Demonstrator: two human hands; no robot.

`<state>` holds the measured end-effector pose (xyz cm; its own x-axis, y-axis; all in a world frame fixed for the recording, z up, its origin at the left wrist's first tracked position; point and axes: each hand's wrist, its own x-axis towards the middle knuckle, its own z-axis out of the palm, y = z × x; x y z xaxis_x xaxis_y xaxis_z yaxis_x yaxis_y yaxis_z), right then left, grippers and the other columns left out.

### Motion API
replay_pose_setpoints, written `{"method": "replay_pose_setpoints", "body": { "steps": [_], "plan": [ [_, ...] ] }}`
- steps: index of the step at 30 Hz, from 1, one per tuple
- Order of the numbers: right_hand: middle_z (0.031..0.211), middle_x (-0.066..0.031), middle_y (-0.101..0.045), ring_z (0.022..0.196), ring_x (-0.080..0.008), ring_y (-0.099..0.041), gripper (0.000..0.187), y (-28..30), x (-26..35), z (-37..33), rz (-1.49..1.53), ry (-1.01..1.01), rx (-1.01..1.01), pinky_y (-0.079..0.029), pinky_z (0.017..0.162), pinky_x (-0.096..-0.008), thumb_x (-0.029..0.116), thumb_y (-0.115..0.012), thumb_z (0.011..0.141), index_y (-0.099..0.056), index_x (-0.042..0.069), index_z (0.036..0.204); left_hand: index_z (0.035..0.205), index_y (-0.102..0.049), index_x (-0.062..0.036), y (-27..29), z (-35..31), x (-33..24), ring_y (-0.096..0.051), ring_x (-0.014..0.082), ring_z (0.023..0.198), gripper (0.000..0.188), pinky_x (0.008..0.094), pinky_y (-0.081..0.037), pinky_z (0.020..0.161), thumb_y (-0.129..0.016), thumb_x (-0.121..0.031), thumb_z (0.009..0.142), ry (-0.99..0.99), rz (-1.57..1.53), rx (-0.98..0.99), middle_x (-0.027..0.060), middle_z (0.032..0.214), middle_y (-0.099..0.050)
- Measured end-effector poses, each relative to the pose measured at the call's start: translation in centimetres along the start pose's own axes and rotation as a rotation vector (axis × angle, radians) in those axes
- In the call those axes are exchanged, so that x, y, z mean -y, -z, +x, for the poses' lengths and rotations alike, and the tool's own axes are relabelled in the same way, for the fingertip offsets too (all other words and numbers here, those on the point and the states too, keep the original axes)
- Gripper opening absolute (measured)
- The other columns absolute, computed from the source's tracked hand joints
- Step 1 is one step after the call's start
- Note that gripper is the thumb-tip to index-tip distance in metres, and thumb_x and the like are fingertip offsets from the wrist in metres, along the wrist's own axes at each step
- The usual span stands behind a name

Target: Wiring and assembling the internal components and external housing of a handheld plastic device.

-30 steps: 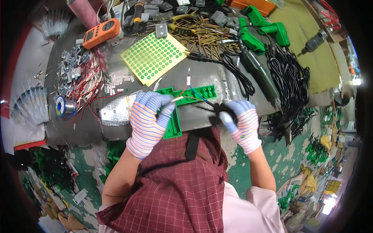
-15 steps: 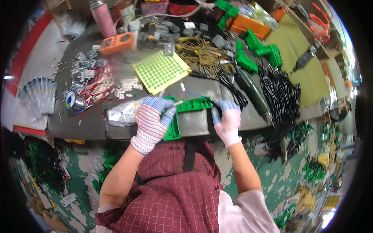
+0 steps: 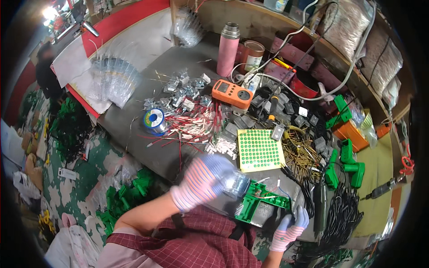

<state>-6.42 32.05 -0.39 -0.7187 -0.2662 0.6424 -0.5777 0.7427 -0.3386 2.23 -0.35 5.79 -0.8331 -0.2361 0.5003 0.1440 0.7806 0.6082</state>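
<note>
A green plastic tool housing half [image 3: 248, 206] lies at the table's near edge, with thin red, white and blue wires in and above it. My left hand [image 3: 203, 182], in a striped glove, is smeared by motion to the left of the housing. It overlaps a clear plastic-wrapped bundle [image 3: 236, 183]; whether it grips the bundle cannot be made out. By the housing's right end is my right hand [image 3: 289, 230], also gloved, with its thumb and fingers apart and nothing visible between them. A small white connector [image 3: 279, 182] stands on a wire above the housing.
Beyond the housing lie a yellow sheet of green round stickers [image 3: 260, 150], a solder spool [image 3: 154, 120], red-and-white wired parts [image 3: 196, 123] and an orange meter [image 3: 232, 94]. A pink flask [image 3: 228, 50] stands behind. Black cables [image 3: 335, 223] and a dark cylindrical tool [image 3: 320, 207] are at right.
The view has swung left. My left hand has left the housing and moved left across the plastic bundle. My right hand has drawn slightly back from the housing's right end.
</note>
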Motion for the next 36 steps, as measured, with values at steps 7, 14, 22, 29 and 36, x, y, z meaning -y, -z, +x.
{"method": "replay_pose_setpoints", "body": {
  "steps": [7, 14, 22, 29, 36],
  "plan": [
    [0.111, -0.0156, -0.063, 0.100, -0.0317, -0.059, 0.035, -0.9, 2.5, 2.0, 0.227, -0.021, -0.059, -0.047, 0.091, -0.0417, -0.007, -0.059, 0.081, -0.062, 0.002, 0.115, 0.101, -0.063, -0.0059, 3.7, 8.1, 9.2, -0.065, 0.0344, 0.091, 0.017, 0.0437, -0.052, 0.079, -0.060, -0.017, 0.088, 0.131, 0.373, -0.174, 0.0144, 0.095, -0.067],
    [0.107, -0.0136, -0.061, 0.099, -0.0249, -0.057, 0.032, 0.7, 3.8, 2.0, 0.395, -0.011, -0.037, -0.046, 0.091, -0.0354, -0.011, -0.051, 0.084, -0.062, 0.001, 0.112, 0.110, -0.061, -0.0073, 4.5, 15.9, 15.7, -0.068, 0.0343, 0.092, 0.027, 0.0426, -0.054, 0.078, -0.062, -0.015, 0.084, 0.683, 0.786, 0.330, 0.0185, 0.095, -0.071],
    [0.107, -0.0127, -0.060, 0.097, -0.0229, -0.057, 0.029, 2.4, 2.2, 1.6, 0.447, -0.105, -0.029, -0.047, 0.088, -0.0326, -0.011, -0.050, 0.087, -0.061, -0.001, 0.112, 0.111, -0.059, -0.0042, 10.4, 15.9, 12.3, -0.066, 0.0158, 0.078, 0.019, 0.0277, -0.050, 0.065, -0.058, -0.004, 0.092, 0.454, -0.151, -0.158, 0.0067, 0.091, -0.069],
    [0.129, -0.0175, -0.057, 0.125, -0.0389, -0.050, 0.045, 4.9, 9.9, 10.0, 0.377, 0.352, 0.021, -0.037, 0.108, -0.0515, 0.006, -0.061, 0.086, -0.054, 0.004, 0.130, 0.101, -0.069, -0.0100, 10.5, 8.9, -5.8, -0.062, 0.0322, 0.080, 0.025, 0.0448, -0.049, 0.065, -0.069, -0.019, 0.079, -0.530, 0.715, -0.034, 0.0075, 0.093, -0.068],
    [0.086, -0.0101, -0.063, 0.083, -0.0303, -0.062, 0.049, 6.5, 11.0, 9.2, 0.506, 0.284, 0.466, -0.049, 0.080, -0.0433, 0.005, -0.071, 0.069, -0.065, 0.007, 0.117, 0.100, -0.068, -0.0165, 6.0, 4.2, -10.0, -0.059, 0.0166, 0.071, 0.028, 0.0324, -0.047, 0.059, -0.062, -0.026, 0.074, -0.718, 0.328, 0.211, 0.0000, 0.089, -0.064]
  ]
}}
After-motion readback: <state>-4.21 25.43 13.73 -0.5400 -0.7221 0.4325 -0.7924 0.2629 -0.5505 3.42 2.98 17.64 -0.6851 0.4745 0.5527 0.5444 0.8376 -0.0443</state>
